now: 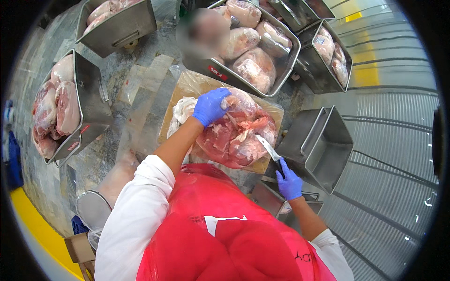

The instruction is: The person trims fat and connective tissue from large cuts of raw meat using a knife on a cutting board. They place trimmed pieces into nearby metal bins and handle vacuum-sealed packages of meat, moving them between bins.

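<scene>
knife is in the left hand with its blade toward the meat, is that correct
Not quite: the head view shows the knife in the right hand, not the left hand. Its blade is toward the meat, as you say.

Big raw cut of meat [218,140] sprawled across the tan bench [186,83], red flesh exposed beside pale fat, and the dark-handled knife [269,148] slants over its right side, tip seemingly touching!
</scene>
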A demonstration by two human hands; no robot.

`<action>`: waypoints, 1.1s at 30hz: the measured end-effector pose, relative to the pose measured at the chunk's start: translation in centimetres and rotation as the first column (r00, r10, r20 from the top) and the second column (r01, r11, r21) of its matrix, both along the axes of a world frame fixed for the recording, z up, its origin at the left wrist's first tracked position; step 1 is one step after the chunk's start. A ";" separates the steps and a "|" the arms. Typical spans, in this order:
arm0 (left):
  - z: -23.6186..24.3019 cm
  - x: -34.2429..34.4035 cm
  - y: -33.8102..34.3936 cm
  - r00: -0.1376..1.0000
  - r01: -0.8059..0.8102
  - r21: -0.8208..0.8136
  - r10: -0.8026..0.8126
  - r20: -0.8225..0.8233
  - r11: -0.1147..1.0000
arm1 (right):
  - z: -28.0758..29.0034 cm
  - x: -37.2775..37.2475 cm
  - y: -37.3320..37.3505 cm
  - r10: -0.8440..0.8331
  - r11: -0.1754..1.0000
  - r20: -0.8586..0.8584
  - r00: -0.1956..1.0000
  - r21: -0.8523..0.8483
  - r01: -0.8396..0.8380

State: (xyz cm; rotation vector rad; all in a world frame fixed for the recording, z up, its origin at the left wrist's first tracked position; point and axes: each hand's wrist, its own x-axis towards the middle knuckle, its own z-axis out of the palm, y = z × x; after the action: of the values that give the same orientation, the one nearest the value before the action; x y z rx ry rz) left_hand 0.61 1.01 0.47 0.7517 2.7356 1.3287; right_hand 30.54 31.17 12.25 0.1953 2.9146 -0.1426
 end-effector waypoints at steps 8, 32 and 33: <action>1.5 0.2 1.5 0.998 -0.053 -0.041 0.052 -0.040 0.998 | -6.9 3.6 0.3 -0.069 0.993 -0.305 0.950 -0.117 0.034; 0.4 9.4 -1.9 0.942 -0.312 -0.088 0.296 -0.157 0.946 | 11.5 -1.1 -13.5 -0.337 0.829 0.169 0.926 -0.412 0.377; -0.2 9.7 -2.2 0.942 -0.296 -0.100 0.273 -0.192 0.950 | 11.3 -1.5 -14.6 -0.425 0.740 0.290 0.857 -0.434 0.514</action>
State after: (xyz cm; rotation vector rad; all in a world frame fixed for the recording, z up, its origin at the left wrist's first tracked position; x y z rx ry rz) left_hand 10.35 -1.15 0.30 0.5000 3.1350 1.1605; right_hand 29.05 16.53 23.54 0.8102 2.4767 -0.9022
